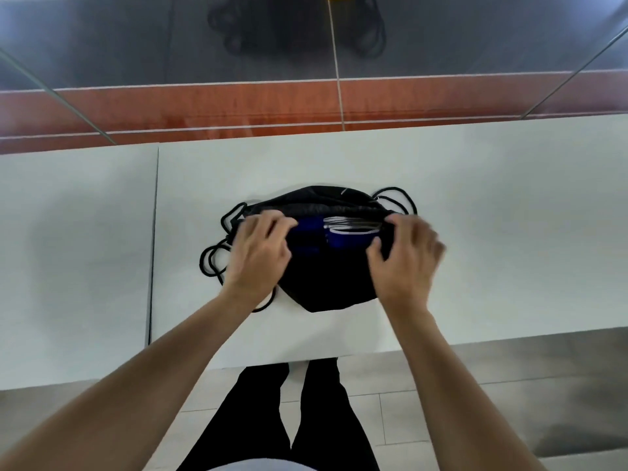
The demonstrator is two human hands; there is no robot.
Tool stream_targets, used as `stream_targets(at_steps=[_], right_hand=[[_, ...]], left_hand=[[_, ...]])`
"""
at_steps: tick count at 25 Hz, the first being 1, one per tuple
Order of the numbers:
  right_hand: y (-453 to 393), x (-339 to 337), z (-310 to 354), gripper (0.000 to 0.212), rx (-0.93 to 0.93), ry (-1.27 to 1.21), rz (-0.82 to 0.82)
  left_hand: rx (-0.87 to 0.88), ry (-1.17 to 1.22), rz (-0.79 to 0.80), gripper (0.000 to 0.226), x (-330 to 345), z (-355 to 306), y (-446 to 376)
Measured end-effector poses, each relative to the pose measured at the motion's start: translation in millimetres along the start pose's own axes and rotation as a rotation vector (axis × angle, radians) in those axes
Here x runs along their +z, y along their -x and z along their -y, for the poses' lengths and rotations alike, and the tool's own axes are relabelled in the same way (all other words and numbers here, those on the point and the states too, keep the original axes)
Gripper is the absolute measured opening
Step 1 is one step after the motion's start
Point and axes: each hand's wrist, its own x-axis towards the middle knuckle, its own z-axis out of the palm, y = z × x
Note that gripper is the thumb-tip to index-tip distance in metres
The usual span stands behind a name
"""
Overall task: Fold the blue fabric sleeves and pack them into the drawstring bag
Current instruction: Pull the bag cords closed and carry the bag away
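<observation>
A black drawstring bag (326, 283) lies on the white table (475, 215), its mouth open toward the far side. Folded blue fabric sleeves (343, 237) with white trim sit inside the mouth, partly hidden by the bag's near edge. My left hand (260, 253) grips the left side of the bag's opening, fingers curled over the rim beside the blue fabric. My right hand (406, 256), slightly blurred, grips the right side of the opening. Black cords (212, 263) loop out at the left and at the right (401, 197).
A seam (154, 246) splits the table surface left of the bag. Beyond the table's far edge runs a red-brown strip (272, 103) with thin metal rods crossing it. The near table edge is close to my legs (299, 419).
</observation>
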Motion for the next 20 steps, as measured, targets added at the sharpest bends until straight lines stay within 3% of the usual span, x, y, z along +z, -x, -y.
stream_targets(at_steps=[1,3,5,8,10,12,16,18,20], right_hand=[[-5,-11,-11,0.06,0.113,0.006,-0.048],[-11,-23,-30,0.088,0.339,-0.035,0.173],[-7,-21,-39,0.072,0.451,-0.168,0.469],[-1,-24,-40,0.027,0.43,-0.169,0.457],[-5,-34,-41,0.026,0.39,-0.051,0.436],[-16,-50,-47,0.028,0.379,0.011,0.477],[-41,-89,-53,0.03,0.314,-0.11,0.534],[-47,-110,-50,0.042,0.304,-0.205,0.495],[-52,-126,-53,0.058,0.322,-0.291,0.489]], left_hand=[[-0.125,0.012,-0.035,0.043,-10,8,1],[-0.476,0.059,0.122,0.059,-22,29,1],[-0.699,0.149,0.363,0.059,-22,45,4],[-0.725,0.232,0.392,0.025,-27,43,8],[-0.723,0.225,0.372,0.008,-42,44,8],[-0.67,0.158,0.363,0.015,-65,50,6],[-0.538,0.057,0.328,0.034,-104,57,7],[-0.549,0.163,0.327,0.041,-117,64,10],[-0.623,0.475,0.262,0.052,-128,71,13]])
